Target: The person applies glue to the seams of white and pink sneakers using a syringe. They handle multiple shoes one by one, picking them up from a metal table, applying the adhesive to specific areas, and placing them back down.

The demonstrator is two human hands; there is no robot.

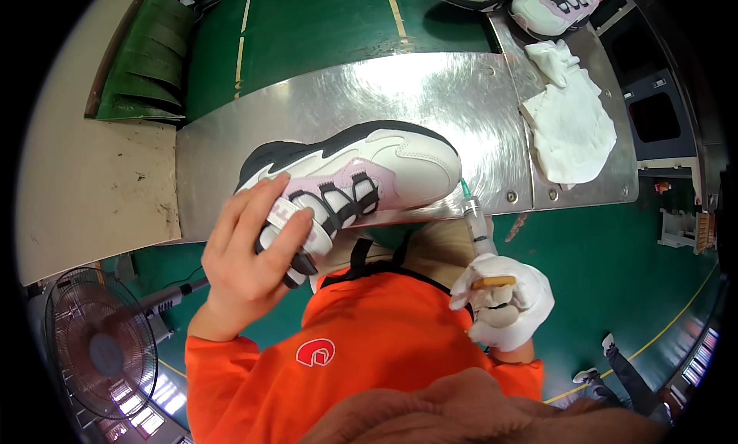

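A white, pink and black sneaker [396, 167] lies tilted on the metal worktop, toe to the right. My bare left hand [247, 256] grips it at the ankle end, fingers and thumb round the tongue and collar. In my right hand [523, 305], covered by a white glove, is a clear syringe [477, 222] with a green tip. That tip points up close to the sneaker's toe; whether it touches the sole edge I cannot tell. A short yellow-brown stick [493, 282] also shows among the gloved fingers, its kind unclear.
White cloth gloves [573, 125] lie at the worktop's [492, 125] right end. Beyond it runs a green conveyor belt [323, 33], with more sneakers [550, 13] at far right. A fan [104, 352] stands at lower left. Another person's legs [630, 375] show at lower right.
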